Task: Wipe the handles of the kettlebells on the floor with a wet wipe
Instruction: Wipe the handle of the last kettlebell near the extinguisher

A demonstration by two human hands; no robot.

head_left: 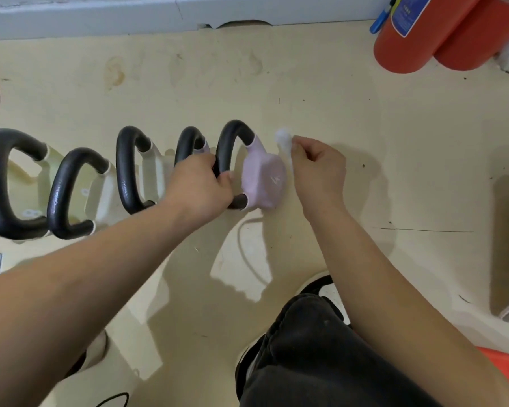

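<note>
Cream kettlebells with black loop handles line the beige floor. Left hand clamps its fingers round the black handle of the pale pink kettlebell at the row's right end. Right hand, just beside it, pinches a crumpled white wet wipe.

- The left hand covers the near stretch of the black handle on the pink kettlebell.
- The neighbouring kettlebell, just left of the pink kettlebell, has its body hidden behind that hand.
- The wet wipe, just right of the pink kettlebell, is a white blur.
- The fire extinguishers, well beyond the pink kettlebell to its right, are cut off by the top edge, and their label print is unreadable.
</note>
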